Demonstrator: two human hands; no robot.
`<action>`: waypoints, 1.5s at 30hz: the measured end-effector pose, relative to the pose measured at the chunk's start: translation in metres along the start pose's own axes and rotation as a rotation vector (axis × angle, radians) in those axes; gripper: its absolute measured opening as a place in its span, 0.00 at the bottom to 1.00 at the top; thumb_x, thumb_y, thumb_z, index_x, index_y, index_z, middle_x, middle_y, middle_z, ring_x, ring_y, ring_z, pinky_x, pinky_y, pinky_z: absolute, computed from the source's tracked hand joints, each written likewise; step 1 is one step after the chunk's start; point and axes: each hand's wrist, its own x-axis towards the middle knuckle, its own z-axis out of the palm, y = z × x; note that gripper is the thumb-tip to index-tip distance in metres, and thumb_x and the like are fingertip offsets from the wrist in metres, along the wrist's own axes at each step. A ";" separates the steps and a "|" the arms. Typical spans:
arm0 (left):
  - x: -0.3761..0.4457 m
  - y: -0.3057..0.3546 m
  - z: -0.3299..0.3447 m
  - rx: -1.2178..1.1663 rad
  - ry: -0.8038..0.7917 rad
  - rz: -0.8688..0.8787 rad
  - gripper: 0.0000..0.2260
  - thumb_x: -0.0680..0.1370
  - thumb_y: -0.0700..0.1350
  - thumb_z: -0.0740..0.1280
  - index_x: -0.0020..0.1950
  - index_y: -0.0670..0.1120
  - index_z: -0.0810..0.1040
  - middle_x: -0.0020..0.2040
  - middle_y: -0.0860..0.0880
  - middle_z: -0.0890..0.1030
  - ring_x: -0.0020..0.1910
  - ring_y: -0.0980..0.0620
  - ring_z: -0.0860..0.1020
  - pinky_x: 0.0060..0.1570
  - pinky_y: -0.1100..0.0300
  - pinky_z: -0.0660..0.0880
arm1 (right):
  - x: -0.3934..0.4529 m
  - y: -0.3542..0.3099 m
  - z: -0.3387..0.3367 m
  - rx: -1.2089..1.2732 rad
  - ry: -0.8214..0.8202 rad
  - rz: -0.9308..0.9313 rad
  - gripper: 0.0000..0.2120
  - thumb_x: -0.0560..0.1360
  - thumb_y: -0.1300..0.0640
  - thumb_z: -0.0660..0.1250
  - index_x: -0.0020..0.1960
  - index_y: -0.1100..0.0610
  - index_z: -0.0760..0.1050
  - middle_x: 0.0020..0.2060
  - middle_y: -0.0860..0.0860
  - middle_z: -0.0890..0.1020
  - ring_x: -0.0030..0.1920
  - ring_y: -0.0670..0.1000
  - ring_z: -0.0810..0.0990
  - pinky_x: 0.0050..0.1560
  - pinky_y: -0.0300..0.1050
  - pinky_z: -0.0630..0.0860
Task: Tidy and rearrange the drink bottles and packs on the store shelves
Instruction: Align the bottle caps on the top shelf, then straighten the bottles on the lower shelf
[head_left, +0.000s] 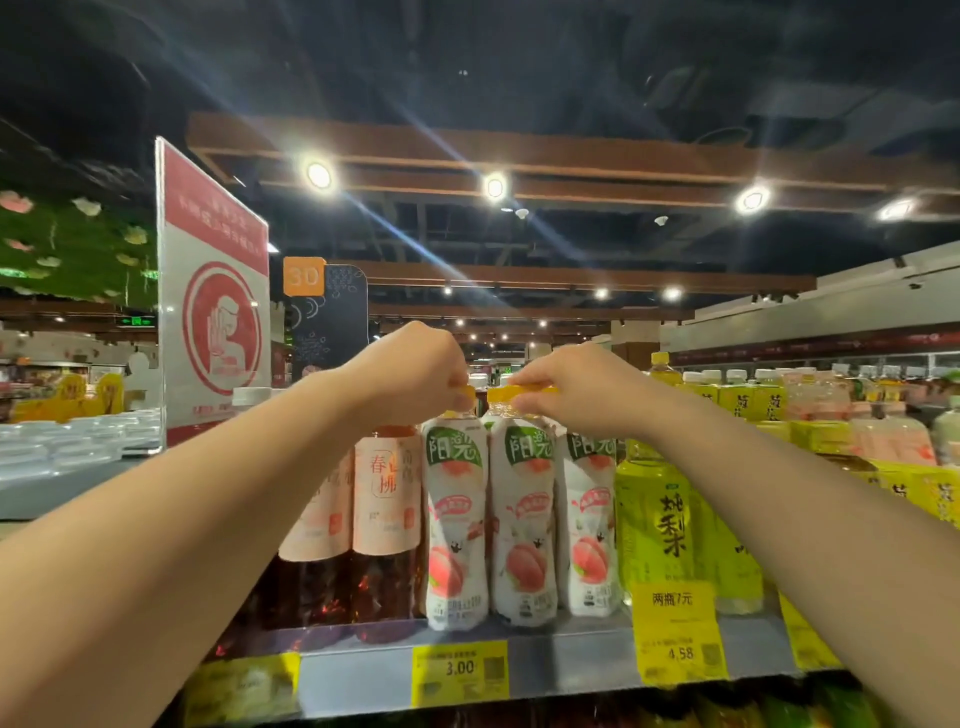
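Note:
Three white peach-drink bottles with yellow caps stand at the front of the top shelf (571, 654). My left hand (415, 376) pinches the cap of the left peach bottle (455, 525). My right hand (566, 387) grips the cap of the middle peach bottle (524, 525). The third peach bottle (589, 530) stands to the right, partly behind my right wrist. Both held bottles are upright and their bases touch the shelf.
Pink-labelled dark tea bottles (387, 499) stand left of the peach bottles. Green pear-drink bottles (654, 514) stand to the right, with yellow packs (748, 402) behind. A red-and-white sign (215, 296) rises at the left. Yellow price tags (460, 673) hang on the shelf edge.

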 end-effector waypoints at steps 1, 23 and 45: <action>-0.001 0.000 0.001 -0.002 0.001 -0.005 0.10 0.77 0.53 0.69 0.48 0.48 0.85 0.40 0.53 0.83 0.39 0.56 0.79 0.42 0.59 0.79 | -0.002 0.005 -0.002 0.022 -0.002 0.025 0.18 0.80 0.45 0.62 0.67 0.50 0.76 0.64 0.47 0.79 0.64 0.48 0.76 0.60 0.43 0.69; -0.028 0.017 0.012 0.035 0.103 -0.121 0.14 0.81 0.51 0.64 0.61 0.44 0.80 0.55 0.45 0.83 0.52 0.46 0.81 0.50 0.53 0.79 | -0.029 0.021 0.010 0.010 0.160 0.186 0.17 0.82 0.50 0.60 0.67 0.56 0.77 0.65 0.53 0.79 0.64 0.54 0.77 0.62 0.48 0.71; -0.274 0.037 0.128 -0.067 0.054 -0.526 0.11 0.71 0.42 0.77 0.51 0.42 0.85 0.49 0.46 0.85 0.45 0.45 0.83 0.45 0.53 0.78 | -0.189 -0.089 0.240 0.701 -0.169 0.294 0.12 0.74 0.51 0.72 0.56 0.49 0.81 0.44 0.38 0.75 0.42 0.39 0.79 0.46 0.34 0.74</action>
